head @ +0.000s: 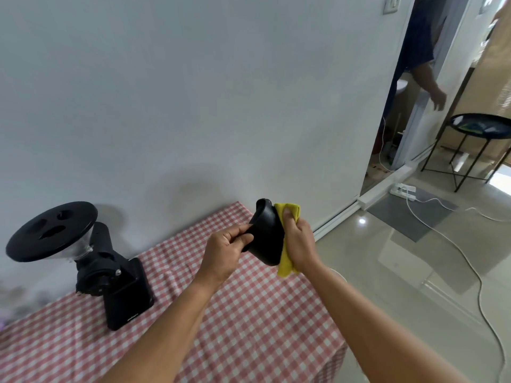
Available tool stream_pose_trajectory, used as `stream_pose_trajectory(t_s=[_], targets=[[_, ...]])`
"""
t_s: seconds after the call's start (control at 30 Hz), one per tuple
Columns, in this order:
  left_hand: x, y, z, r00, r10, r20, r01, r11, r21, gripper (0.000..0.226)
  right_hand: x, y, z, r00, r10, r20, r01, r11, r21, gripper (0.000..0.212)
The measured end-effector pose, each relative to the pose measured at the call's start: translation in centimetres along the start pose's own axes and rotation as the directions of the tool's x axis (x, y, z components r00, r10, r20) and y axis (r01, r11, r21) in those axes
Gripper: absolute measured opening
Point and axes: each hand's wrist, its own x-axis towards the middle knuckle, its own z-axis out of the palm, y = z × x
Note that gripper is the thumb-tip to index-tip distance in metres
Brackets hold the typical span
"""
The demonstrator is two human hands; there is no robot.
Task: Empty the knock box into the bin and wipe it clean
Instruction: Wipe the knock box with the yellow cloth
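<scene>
I hold a black knock box point(266, 236) in the air above the far part of the table, tilted on its side. My left hand point(225, 250) grips its left rim with thumb and fingers. My right hand point(300, 240) presses a folded yellow cloth point(287, 239) flat against the box's right outer wall; the cloth sticks out above and below the hand. The inside of the box is hidden from me. No bin is in view.
A table with a red-and-white checked cloth point(249, 327) stands against a white wall. A black coffee grinder point(91, 261) stands on its left side. On the right is tiled floor with white cables point(481, 294), a round black side table point(481, 125) and a person point(425, 64) in a doorway.
</scene>
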Motion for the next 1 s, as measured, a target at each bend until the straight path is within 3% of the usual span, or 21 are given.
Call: stream_pose_trajectory(t_s=[0.1,0.2,0.3,0.5,0.63,0.7,0.77,0.83,0.9,1.0], targets=[[-0.2,-0.3,-0.2,1.000,0.008,0.026,-0.008,1.000,0.005,0.036,0.6,0.4,-0.7,0.978,0.197,0.071,-0.205,0.970,0.133,0.043],[-0.5,-0.6,-0.4,0.997,-0.005,0.078,-0.001,0.997,0.077,0.032,0.6,1.2,-0.7,0.952,0.297,0.071,-0.305,0.927,0.220,0.037],[-0.3,-0.4,-0.5,0.991,-0.047,0.122,0.034,0.994,0.105,0.024,0.3,1.9,-0.1,0.966,0.258,-0.016,-0.252,0.954,0.160,0.042],[0.7,0.4,0.6,0.995,-0.085,0.050,0.075,0.981,0.181,0.019,-1.8,2.4,1.4,0.997,-0.045,-0.066,0.045,0.999,-0.011,0.044],[0.7,0.6,1.0,0.997,-0.078,0.023,0.071,0.970,0.233,0.014,-2.7,3.5,1.7,0.986,-0.164,-0.042,0.161,0.984,-0.073,0.071],[0.5,0.2,0.9,0.998,-0.060,0.031,0.049,0.960,0.276,0.017,-2.7,4.1,1.9,0.982,-0.187,-0.021,0.183,0.975,-0.124,0.077],[0.2,-0.3,0.9,0.999,-0.005,0.047,-0.010,0.947,0.320,0.023,-2.1,3.6,1.7,0.989,-0.144,-0.023,0.141,0.983,-0.120,0.068],[-0.2,-0.6,1.0,0.995,0.061,0.074,-0.082,0.938,0.335,0.030,-1.3,2.7,1.1,0.997,0.017,-0.072,-0.017,1.000,0.001,0.051],[-0.2,-0.8,1.1,0.995,0.085,0.058,-0.100,0.938,0.333,0.035,-1.0,2.4,0.8,0.991,0.099,-0.095,-0.089,0.990,0.106,0.048],[0.1,-0.7,0.9,0.997,0.074,-0.009,-0.068,0.952,0.300,0.033,-2.2,2.9,1.6,0.995,-0.063,-0.073,0.065,0.998,0.019,0.048]])
